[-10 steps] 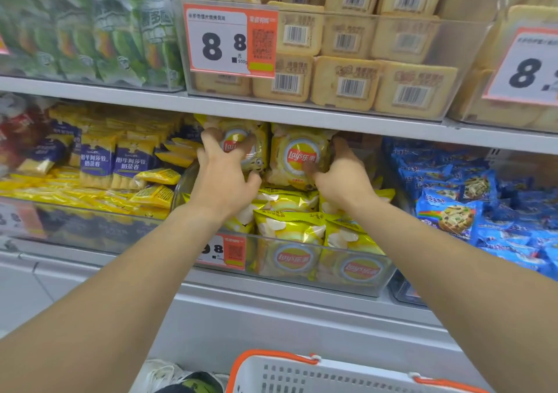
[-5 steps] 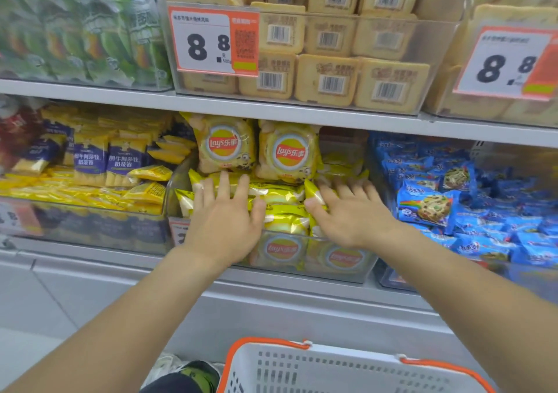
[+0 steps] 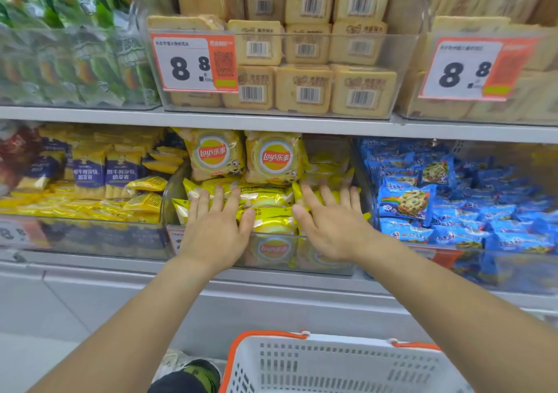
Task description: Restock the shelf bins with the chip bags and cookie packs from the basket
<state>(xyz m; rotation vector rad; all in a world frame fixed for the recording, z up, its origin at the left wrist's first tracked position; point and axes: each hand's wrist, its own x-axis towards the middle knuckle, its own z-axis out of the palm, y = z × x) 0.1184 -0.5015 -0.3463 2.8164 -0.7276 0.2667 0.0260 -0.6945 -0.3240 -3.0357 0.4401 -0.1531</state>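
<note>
Two yellow Lay's chip bags (image 3: 216, 154) stand upright at the back of a clear shelf bin (image 3: 324, 264) on the middle shelf. More yellow chip bags (image 3: 270, 208) lie flat in front of them. My left hand (image 3: 216, 226) lies palm down with straight fingers on the flat bags at the bin's left. My right hand (image 3: 332, 223) lies the same way on the bags at the bin's right. Neither hand holds anything. A white basket (image 3: 329, 365) with an orange rim stands below at the bottom edge; its inside is hidden.
Blue cookie packs (image 3: 406, 201) fill the bin to the right. Yellow and purple packs (image 3: 90, 175) fill the bin to the left. Beige packs with barcodes (image 3: 305, 90) sit in bins on the upper shelf behind 8.8 price tags (image 3: 193, 63). A shoe (image 3: 193, 374) shows beside the basket.
Both hands let go of the two upright chip bags at the back and came down flat onto the lying bags at the front of the bin. The view shifted slightly.
</note>
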